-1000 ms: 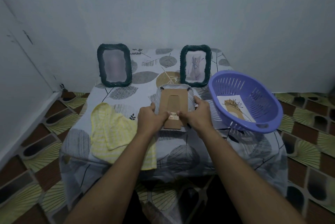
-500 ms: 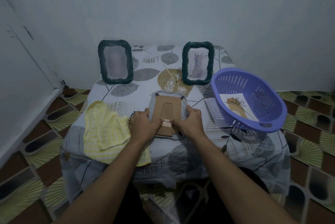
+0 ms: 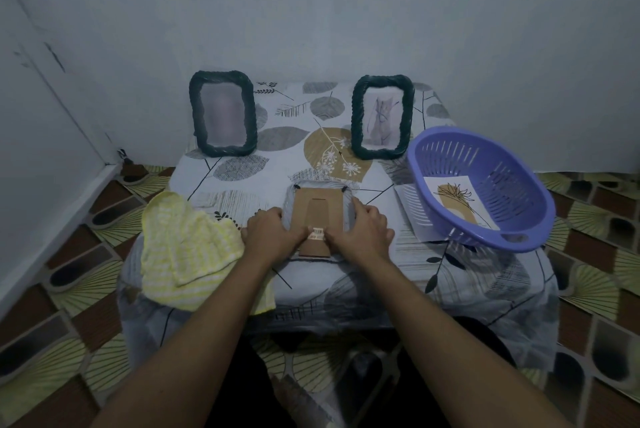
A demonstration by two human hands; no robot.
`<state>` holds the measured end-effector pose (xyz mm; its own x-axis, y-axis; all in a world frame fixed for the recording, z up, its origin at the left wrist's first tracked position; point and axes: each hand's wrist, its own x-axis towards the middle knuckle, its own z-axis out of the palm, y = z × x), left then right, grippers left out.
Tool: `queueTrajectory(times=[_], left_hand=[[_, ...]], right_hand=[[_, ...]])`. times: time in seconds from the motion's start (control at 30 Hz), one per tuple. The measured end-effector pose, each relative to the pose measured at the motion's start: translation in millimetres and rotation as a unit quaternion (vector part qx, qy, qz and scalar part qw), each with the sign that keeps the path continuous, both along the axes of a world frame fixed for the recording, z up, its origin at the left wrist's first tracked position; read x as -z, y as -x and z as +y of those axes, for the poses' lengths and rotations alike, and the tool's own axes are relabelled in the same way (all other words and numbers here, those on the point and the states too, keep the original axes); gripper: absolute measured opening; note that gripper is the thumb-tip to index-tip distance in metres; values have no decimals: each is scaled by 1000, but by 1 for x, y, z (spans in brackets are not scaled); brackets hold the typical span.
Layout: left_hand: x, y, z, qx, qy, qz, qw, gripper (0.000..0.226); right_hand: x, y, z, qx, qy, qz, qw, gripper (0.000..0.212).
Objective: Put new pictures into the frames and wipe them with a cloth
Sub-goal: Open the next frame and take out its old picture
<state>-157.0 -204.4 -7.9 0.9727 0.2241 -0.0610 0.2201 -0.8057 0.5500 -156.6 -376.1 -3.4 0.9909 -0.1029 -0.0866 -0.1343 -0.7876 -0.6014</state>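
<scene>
Head view: my left hand [image 3: 273,237] and right hand [image 3: 363,237] grip the frame [image 3: 318,207] lying face-down on the table [image 3: 277,164]. My fingers curl round its sides and my thumbs press its cardboard back. The yellow cloth [image 3: 187,247] lies just left.

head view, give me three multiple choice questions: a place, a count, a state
1. The yellow cloth lies: A on the floor; B on the table, beside the left hand; C against the wall.
2. Upright frames at the back: A two; B one; C four.
3. The near frame, gripped by the left hand and right hand, lies: A face up; B upright; C face down.
B, it rests on the table; A, one left, one right; C, its cardboard back shows.
</scene>
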Motion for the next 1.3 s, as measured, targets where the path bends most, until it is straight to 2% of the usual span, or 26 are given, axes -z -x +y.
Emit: queueTrajectory(times=[0.07,0.17,0.3,0.43,0.5,0.63,0.83,0.97,1.1,1.3], left_hand=[[2,-1,-5,0,-2,2,1000,75],[4,-3,-8,0,-18,9,1000,68],[6,-8,-5,2,11,26,1000,73],[2,-11,-4,11,39,47,998,102],[0,-13,-3,23,58,48,997,110],[-4,-19,-4,65,40,51,996,109],[-14,-38,-6,152,13,89,984,115],[-9,-55,-10,102,66,38,992,90],[-1,-74,-8,37,88,-51,994,39],[9,-90,1,13,82,-78,993,21]], right_hand=[[0,-1,-5,2,11,-1,1000,87],[3,-2,-10,-10,29,-13,999,86],[10,-4,-15,-87,64,-46,993,80],[17,-9,-20,-164,132,-48,976,75],[20,-13,-22,-188,148,-35,970,71],[23,-17,-21,-198,164,-25,966,61],[25,-17,-21,-196,167,-30,966,61],[26,-17,-22,-197,161,-25,967,65],[26,-19,-22,-193,154,-20,969,70],[27,-19,-23,-195,145,-23,970,69]])
